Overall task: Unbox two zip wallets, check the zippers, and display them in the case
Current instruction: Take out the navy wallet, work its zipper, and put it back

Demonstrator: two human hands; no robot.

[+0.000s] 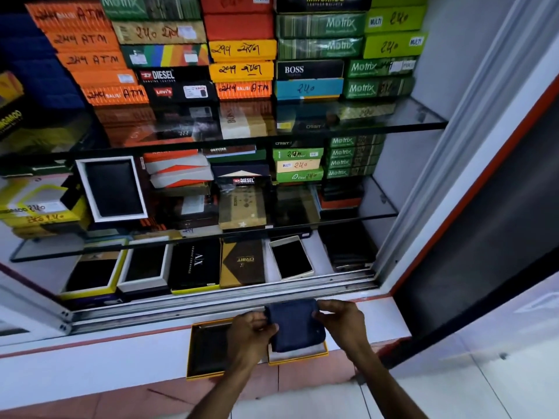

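A dark blue zip wallet (295,325) is held in both hands just above the white ledge in front of the display case. My left hand (251,337) grips its left edge and my right hand (341,323) pinches its right edge near the top corner. Under the wallet lies an open yellow-rimmed box (298,356) with a white inside. To the left an open yellow-edged box half (207,350) with a dark interior rests on the ledge, partly hidden by my left wrist.
The open glass-shelved case (393,125) is packed with stacked wallet boxes. On its bottom shelf lie several open boxes with dark wallets, an AX box (196,264) and a brown box (243,263). Metal sliding-door rails (211,300) run along the case front. A door frame stands at the right.
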